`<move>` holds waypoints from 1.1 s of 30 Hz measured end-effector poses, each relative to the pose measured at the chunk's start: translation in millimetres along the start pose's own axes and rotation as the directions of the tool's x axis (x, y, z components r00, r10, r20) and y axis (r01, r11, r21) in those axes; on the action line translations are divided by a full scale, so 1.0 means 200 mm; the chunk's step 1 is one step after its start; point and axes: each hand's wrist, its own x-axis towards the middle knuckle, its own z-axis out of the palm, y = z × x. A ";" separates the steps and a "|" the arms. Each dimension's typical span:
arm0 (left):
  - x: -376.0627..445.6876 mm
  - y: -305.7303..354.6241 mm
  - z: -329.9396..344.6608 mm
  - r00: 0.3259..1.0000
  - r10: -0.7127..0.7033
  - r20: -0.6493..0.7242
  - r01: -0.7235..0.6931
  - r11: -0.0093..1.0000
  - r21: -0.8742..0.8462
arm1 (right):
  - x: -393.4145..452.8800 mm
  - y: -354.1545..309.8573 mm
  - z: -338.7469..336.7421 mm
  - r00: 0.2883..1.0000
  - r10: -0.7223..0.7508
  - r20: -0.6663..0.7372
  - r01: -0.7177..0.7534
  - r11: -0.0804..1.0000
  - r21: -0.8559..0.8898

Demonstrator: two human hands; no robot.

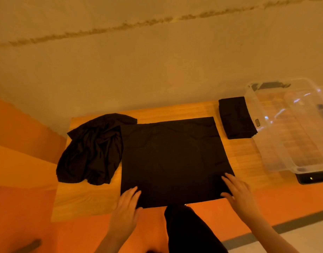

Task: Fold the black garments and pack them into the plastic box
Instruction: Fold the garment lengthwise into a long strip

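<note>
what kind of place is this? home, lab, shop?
Hard to say; likely a plain indoor room set up for folding. A small wooden table stands against a bare wall, bearing black garments and a clear plastic box, on an orange floor.

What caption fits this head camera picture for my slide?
Both hands, left hand and right hand, flatten a spread black garment on the wooden table.

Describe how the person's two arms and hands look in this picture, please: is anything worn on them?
Both forearms are bare as far as the frame shows; no sleeve is visible. The left hand and the right hand wear no gloves, and I see no ring, watch or bracelet, though the warm dim light could hide small details. No markings are visible.
</note>
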 end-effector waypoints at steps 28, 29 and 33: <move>0.71 -0.09 -1.32 0.891 -0.157 -0.426 0.070 0.975 -0.213 | 0.65 -0.29 -1.32 0.961 0.102 -0.257 0.066 0.818 0.572; 0.72 -0.08 -1.39 0.879 -0.168 -0.445 0.070 0.971 -0.229 | 0.65 -0.31 -1.38 0.952 0.123 -0.281 0.079 0.787 0.612; 0.60 -0.01 -1.54 0.801 -0.201 -0.564 0.006 0.945 -0.328 | 0.57 -0.36 -1.53 0.917 0.231 -0.326 0.110 0.638 0.762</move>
